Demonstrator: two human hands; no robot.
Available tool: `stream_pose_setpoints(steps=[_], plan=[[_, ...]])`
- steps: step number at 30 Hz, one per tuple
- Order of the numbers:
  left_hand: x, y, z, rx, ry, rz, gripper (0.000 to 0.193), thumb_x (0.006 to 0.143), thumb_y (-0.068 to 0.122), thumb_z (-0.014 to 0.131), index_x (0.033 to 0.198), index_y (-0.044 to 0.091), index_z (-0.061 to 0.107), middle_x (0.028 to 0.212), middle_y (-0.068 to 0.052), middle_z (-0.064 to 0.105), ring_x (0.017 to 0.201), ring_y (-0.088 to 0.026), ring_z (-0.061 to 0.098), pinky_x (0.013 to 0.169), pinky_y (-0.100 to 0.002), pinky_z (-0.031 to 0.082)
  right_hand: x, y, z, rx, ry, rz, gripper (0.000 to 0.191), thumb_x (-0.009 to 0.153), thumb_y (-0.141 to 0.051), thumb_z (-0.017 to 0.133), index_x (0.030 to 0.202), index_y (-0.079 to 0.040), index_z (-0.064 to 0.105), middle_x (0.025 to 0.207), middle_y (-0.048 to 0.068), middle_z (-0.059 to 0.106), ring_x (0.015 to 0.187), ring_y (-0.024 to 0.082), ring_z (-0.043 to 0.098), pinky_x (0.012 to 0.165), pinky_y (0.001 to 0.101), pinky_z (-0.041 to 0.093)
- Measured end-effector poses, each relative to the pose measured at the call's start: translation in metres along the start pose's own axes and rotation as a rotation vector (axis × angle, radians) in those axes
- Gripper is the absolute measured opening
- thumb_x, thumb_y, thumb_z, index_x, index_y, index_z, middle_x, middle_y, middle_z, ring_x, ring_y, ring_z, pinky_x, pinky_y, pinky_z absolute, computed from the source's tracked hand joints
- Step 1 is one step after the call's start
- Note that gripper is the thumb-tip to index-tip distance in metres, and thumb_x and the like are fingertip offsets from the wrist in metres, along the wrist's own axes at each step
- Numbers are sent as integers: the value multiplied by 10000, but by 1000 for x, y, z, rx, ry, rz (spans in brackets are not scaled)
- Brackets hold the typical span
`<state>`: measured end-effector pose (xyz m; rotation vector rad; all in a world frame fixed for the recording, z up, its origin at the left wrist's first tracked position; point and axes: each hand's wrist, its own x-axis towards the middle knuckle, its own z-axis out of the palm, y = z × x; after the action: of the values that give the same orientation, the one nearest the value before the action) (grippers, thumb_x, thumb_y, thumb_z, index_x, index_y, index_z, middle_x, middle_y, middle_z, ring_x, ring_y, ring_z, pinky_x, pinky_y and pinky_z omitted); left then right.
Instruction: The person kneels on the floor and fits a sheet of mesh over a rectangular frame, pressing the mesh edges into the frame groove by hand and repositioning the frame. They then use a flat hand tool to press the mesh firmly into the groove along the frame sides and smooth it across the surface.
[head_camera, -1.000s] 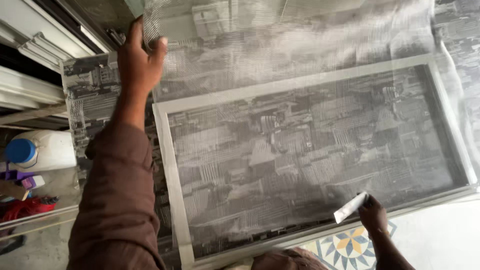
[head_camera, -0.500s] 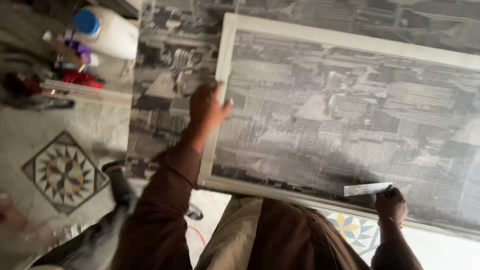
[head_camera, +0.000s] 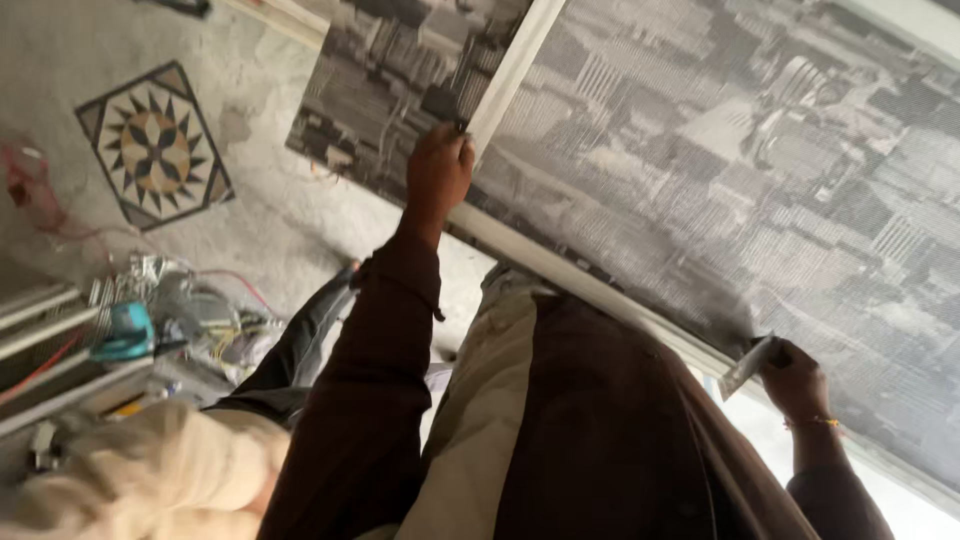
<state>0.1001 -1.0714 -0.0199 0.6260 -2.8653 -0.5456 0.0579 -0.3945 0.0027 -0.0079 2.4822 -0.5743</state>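
1. Head view shows the left hand (head_camera: 438, 172) with its fingers curled tight around the pale frame bar (head_camera: 512, 72) of a screen panel, pinching the bar and the mesh edge together near the panel's corner.
2. Directly under that grip, the grey mesh (head_camera: 720, 150) stretches away to the right across the whole frame; sheets of black-and-white newspaper show through it.
3. Just left of the gripping fingers, more newspaper (head_camera: 370, 90) lies on the floor beyond the frame's side bar.
4. Right hand (head_camera: 795, 380) is closed around a small flat pale tool (head_camera: 745, 365), whose tip sticks out to the left of the fist, touching the frame's lower bar (head_camera: 560, 270) where the mesh meets it.
5. A thin bracelet (head_camera: 815, 423) sits on the wrist just behind that fist.
6. Between the two grips, the lower bar runs diagonally, and the person's dark brown sleeve (head_camera: 370, 400) and brown garment fill the space below it.
7. Well away from the left hand, on the speckled floor, is a star-patterned inlay tile (head_camera: 152, 145).
8. Farther out, at the lower left, a teal tool (head_camera: 125, 335) rests among tangled wires and metal strips.
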Motion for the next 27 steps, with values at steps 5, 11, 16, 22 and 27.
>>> stream_pose_setpoints(steps=[5,11,16,22,27], plan=[[-34,6,-10,-138,97,-45,218,881,236,773,1066,131,818,1260,-220,633,1125,-428,615,952,-504,510,-15,12,16,-138,15,3,415,853,-415,780,1217,-215,773,1059,66,793,964,260,755,874,436,589],[-43,14,-21,-183,48,-98,187,773,233,880,911,114,838,1266,-205,644,1137,-387,644,969,-476,538,-23,24,10,-232,52,-3,372,872,-404,790,1192,-214,781,1063,67,794,998,289,747,907,451,582],[-44,24,-31,-105,-128,-163,240,727,276,920,882,112,835,1224,-178,667,1107,-383,655,941,-477,545,-27,31,-4,-149,46,-71,352,842,-352,773,1166,-213,781,1024,57,793,975,271,758,905,438,589],[-30,38,-42,106,-334,-224,387,701,298,909,968,51,778,1203,-219,651,1050,-419,670,874,-506,569,-21,26,-8,-200,-19,-27,338,863,-355,795,1165,-203,785,1002,70,793,935,272,754,876,436,585],[3,40,-51,125,-474,-154,510,743,449,897,979,24,745,1158,-242,662,1065,-414,660,876,-516,554,-21,20,-8,-139,-27,0,372,838,-361,796,1170,-194,778,967,73,791,895,265,756,851,434,591]])
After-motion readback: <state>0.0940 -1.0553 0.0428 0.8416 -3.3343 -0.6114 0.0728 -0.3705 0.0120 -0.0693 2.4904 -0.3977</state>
